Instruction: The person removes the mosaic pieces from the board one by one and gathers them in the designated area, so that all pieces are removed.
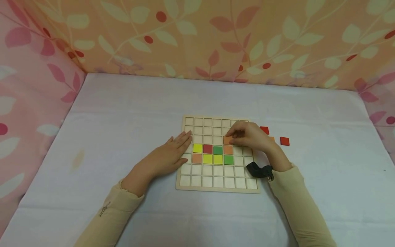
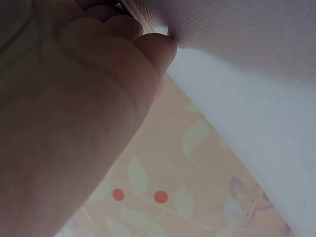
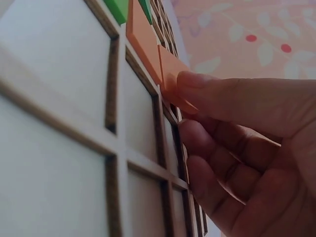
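Note:
A wooden grid board lies on the white cloth. My left hand rests over its left edge, fingers extended. The left wrist view shows the underside of that hand near the board's edge. Between thumb and fingers, my right hand pinches an orange tile, tilted over a square, as the right wrist view shows of this orange tile. Directly below it sits another orange tile, beside a green tile, a red tile and a yellow tile. A second coloured row lies beneath.
Right of the board lie a red tile, partly hidden by the hand, an orange tile and another red tile. A black wrist device hangs over the board's right edge. Floral fabric walls stand behind and beside the table.

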Demonstrator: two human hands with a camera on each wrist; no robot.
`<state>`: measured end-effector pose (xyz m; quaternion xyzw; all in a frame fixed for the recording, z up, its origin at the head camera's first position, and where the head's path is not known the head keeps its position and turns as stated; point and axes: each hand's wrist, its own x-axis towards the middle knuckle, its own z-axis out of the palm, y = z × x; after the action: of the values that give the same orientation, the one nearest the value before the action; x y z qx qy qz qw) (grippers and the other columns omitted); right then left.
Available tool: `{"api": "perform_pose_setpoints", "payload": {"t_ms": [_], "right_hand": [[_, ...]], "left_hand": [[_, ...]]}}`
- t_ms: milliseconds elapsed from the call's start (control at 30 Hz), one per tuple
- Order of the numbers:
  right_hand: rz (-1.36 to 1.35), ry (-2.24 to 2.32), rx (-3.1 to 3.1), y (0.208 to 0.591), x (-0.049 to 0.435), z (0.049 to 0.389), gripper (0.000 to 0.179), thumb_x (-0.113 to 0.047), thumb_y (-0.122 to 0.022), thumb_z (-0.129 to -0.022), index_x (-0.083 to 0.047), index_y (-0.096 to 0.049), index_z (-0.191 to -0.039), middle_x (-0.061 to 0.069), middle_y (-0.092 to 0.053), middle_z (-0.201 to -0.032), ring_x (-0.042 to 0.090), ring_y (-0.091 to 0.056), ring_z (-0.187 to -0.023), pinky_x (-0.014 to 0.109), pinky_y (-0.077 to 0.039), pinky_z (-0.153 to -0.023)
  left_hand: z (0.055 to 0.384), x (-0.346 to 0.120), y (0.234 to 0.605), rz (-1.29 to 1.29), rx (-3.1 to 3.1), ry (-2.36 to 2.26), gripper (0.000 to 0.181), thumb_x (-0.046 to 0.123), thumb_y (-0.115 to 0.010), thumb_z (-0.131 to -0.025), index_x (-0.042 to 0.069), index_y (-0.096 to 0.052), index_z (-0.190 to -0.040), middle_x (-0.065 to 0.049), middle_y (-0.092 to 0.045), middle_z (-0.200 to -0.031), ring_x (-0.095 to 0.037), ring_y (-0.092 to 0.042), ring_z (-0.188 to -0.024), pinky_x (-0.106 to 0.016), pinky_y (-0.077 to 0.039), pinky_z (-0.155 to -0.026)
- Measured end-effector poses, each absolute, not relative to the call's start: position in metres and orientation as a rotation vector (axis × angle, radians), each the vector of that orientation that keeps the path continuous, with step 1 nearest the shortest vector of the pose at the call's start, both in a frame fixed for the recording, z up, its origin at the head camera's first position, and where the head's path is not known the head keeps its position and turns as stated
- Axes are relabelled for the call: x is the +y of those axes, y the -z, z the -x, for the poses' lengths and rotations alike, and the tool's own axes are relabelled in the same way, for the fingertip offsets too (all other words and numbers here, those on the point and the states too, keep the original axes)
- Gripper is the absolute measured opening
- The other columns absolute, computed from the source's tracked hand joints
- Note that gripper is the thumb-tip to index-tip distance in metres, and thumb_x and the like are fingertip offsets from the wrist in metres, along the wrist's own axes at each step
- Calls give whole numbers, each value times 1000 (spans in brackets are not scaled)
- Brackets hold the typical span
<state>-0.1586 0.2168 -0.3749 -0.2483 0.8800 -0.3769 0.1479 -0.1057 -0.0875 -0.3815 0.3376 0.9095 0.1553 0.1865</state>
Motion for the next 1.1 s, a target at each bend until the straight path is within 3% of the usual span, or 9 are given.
{"api": "perform_pose_setpoints", "payload": {"t_ms": [400, 1100], "right_hand": [[676, 1159, 2545, 373, 216, 161, 8, -4, -71, -83, -7, -74, -90, 3, -69, -91, 16, -61, -81, 24, -49, -72], [694, 1153, 2559, 374, 218, 158, 11, -4, -70, -84, -8, -76, -93, 2, -70, -93, 16, -60, -87, 24, -47, -74]], "left_hand": [[107, -87, 377, -941, 2569, -419, 69, 25, -53, -97, -1, -17, -149, -11, -5, -158, -25, -5, -144, -48, -13, -113], [105, -87, 378, -936, 2548, -446, 69, 23, -54, -96, -1, -18, -149, -11, -6, -157, -25, -5, -144, -49, -14, -113]]}}
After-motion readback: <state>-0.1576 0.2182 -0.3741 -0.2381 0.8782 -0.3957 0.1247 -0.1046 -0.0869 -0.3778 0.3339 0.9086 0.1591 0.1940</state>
